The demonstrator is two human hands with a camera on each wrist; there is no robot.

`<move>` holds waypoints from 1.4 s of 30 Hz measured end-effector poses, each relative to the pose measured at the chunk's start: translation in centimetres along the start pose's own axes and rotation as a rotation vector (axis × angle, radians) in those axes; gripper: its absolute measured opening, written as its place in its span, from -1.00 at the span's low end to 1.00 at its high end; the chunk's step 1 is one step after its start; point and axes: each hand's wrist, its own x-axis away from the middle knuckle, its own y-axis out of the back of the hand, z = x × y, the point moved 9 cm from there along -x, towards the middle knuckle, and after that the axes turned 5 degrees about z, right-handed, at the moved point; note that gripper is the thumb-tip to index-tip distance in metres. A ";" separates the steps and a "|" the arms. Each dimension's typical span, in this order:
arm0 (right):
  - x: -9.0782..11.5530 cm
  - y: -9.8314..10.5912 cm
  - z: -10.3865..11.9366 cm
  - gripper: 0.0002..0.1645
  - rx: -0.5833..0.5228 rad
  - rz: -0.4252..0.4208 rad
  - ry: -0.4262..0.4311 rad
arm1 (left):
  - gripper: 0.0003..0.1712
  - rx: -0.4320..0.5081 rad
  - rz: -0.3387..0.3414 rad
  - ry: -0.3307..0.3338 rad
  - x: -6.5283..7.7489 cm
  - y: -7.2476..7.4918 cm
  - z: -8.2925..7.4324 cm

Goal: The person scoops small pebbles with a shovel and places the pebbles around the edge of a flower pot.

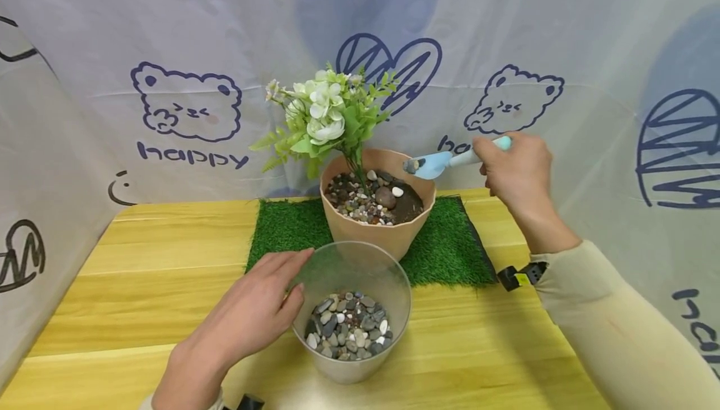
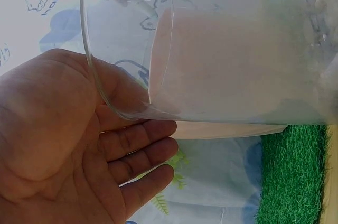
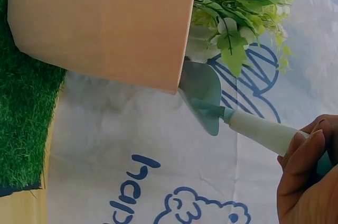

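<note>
A clear plastic bucket stands on the table, with grey, white and brown pebbles in its bottom. My left hand holds it by the left rim; in the left wrist view the thumb shows through the clear wall and the other fingers lie outside it. My right hand grips the handle of a light blue trowel, whose blade carries a few pebbles over the right rim of a peach flowerpot. Pebbles cover the left of the pot's soil; dark soil shows at right.
White artificial flowers with green leaves rise from the pot. Beneath the pot lies a green turf mat on a wooden table. A white curtain with blue drawings hangs close behind.
</note>
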 end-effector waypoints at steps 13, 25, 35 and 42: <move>0.1 -0.6 2.3 -0.58 0.079 0.001 0.092 | -0.36 0.007 0.005 0.006 0.3 0.1 0.0; 0.4 -1.3 4.0 -0.56 0.231 -0.041 0.187 | -0.36 0.015 0.009 0.015 0.6 0.1 0.1; 1.2 -1.3 3.9 -0.64 0.218 -0.025 0.254 | -0.35 0.011 0.012 0.015 0.4 -0.1 0.3; 3.1 0.0 3.8 -0.66 0.144 -0.041 0.271 | -0.34 0.005 0.005 -0.007 0.0 0.0 0.0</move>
